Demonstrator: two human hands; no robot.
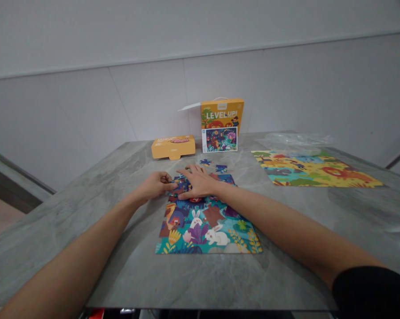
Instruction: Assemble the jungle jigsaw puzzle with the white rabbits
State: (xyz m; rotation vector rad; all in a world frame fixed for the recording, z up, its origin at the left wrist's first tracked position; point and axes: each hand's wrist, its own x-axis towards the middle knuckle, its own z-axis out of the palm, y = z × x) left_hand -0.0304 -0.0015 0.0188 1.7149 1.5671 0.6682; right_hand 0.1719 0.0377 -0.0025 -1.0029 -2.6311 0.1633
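Observation:
A partly assembled jigsaw puzzle [203, 239] with white rabbits, plants and dark blue parts lies on the table in front of me. At its upper left edge my left hand [155, 186] pinches a dark puzzle piece, its fingers curled and thumb pressed in. My right hand [200, 182] rests flat with fingers spread over the upper part of the puzzle, covering some of it. Just beyond the hands lie two loose puzzle pieces, a blue one [205, 162] and another dark blue one [221, 169].
Behind stand an orange "LEVEL UP!" box [222, 114] with its flap out and a picture card [220, 140] leaning on it. A yellow-orange box [173, 147] lies left of them. A yellow animal puzzle [306, 170] and clear plastic wrap [293, 141] are at right.

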